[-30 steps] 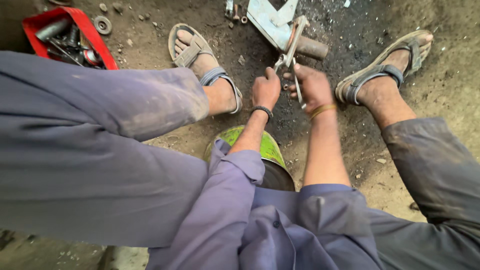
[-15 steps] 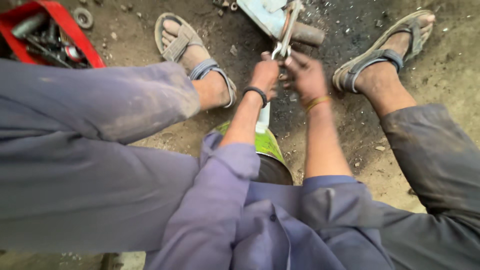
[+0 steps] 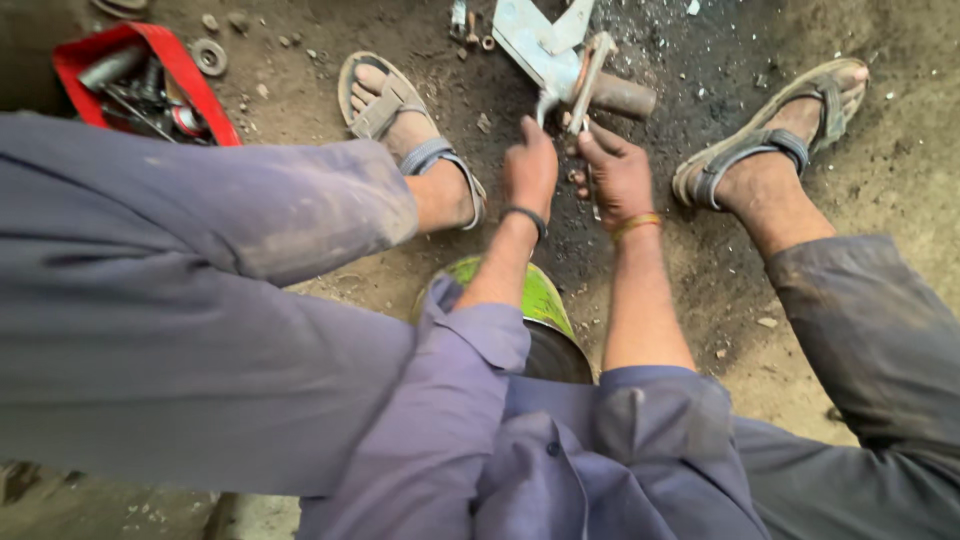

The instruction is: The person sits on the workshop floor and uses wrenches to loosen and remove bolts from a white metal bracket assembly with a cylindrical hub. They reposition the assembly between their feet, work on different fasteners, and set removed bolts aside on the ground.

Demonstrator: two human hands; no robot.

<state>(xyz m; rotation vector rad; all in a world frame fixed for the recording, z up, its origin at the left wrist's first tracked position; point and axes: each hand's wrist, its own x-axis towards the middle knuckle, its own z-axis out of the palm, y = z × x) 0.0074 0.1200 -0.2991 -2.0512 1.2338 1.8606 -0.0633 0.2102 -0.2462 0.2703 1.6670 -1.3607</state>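
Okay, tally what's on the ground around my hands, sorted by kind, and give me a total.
Hands: 2, left hand and right hand, both at the metal bracket part
Metal bracket part: 1
Red tray of parts: 1
Loose washer: 1
Sandals: 2
Green can: 1
Total: 8

The metal part (image 3: 560, 50) lies far on the ground, between the two feet. Both hands sit just near of it, the left hand (image 3: 530, 170) beside the right hand (image 3: 617, 175). A tray (image 3: 190, 80) of tools lies far left. A can (image 3: 535, 300) stands near, between the legs.
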